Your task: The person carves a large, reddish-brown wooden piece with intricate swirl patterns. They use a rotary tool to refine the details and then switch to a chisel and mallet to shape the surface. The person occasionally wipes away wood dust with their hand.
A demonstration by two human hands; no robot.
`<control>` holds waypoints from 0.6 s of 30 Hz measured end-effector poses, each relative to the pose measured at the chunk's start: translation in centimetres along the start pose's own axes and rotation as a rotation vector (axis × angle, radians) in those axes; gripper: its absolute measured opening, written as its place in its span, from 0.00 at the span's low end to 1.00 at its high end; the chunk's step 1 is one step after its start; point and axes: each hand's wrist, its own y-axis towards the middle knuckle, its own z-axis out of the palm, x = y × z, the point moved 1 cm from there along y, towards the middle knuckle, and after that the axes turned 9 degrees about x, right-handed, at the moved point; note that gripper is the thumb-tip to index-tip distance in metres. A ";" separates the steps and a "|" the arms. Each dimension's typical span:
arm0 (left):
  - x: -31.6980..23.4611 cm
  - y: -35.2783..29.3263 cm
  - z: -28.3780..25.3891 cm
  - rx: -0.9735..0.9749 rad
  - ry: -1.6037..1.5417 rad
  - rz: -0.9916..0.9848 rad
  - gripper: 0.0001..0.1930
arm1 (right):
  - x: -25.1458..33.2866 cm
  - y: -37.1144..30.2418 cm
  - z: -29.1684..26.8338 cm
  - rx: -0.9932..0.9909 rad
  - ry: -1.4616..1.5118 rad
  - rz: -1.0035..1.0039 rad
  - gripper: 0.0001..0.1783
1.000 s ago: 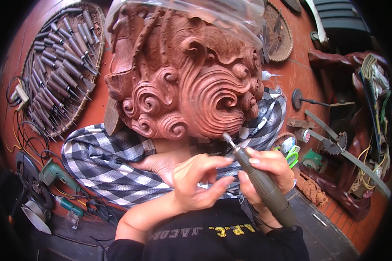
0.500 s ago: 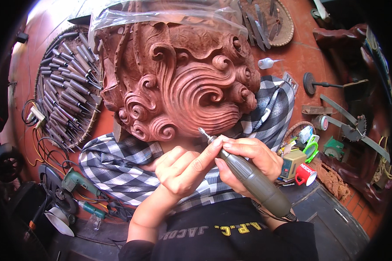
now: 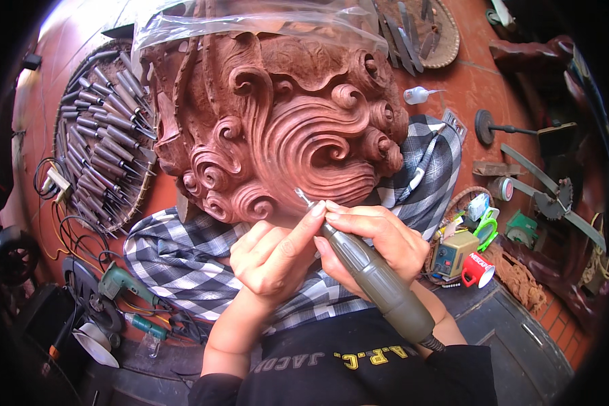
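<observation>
A reddish-brown wood carving (image 3: 304, 139) with swirling grooves and scrolls stands in front of me. My right hand (image 3: 379, 240) grips an olive-grey rotary carving tool (image 3: 379, 287), its cord running off at the rear. The tool's slim metal bit (image 3: 303, 197) points at the carving's lower middle grooves; whether it touches the wood I cannot tell. My left hand (image 3: 271, 260) is closed, its fingers curled beside the carving's lower edge and its index fingertip against the tool's neck. Its thumb is hidden. Black-and-white checked cloth (image 3: 176, 264) lies under both hands and around the carving's base.
Clear plastic sheeting (image 3: 250, 27) covers the carving's top. At left is a basket (image 3: 145, 196) of chisels; below it lie cords and a green power tool (image 3: 118, 281). At right stand a small control box (image 3: 455, 254), a red mug (image 3: 478, 271) and a white squeeze bottle (image 3: 416, 95).
Both hands and the rotary tool have shifted slightly left, and the bit has moved left and a little up along the carving. My grip looks the same.
</observation>
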 end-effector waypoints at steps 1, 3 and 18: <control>0.0 0.0 0.0 0.001 -0.004 0.005 0.26 | 0.0 0.0 0.0 0.002 -0.003 0.000 0.20; 0.1 0.2 0.0 0.002 -0.008 0.015 0.26 | 0.0 -0.1 -0.1 0.011 -0.002 0.008 0.20; -1.0 0.0 1.6 0.055 0.001 0.032 0.25 | -0.9 -1.3 -1.8 0.016 0.083 0.095 0.18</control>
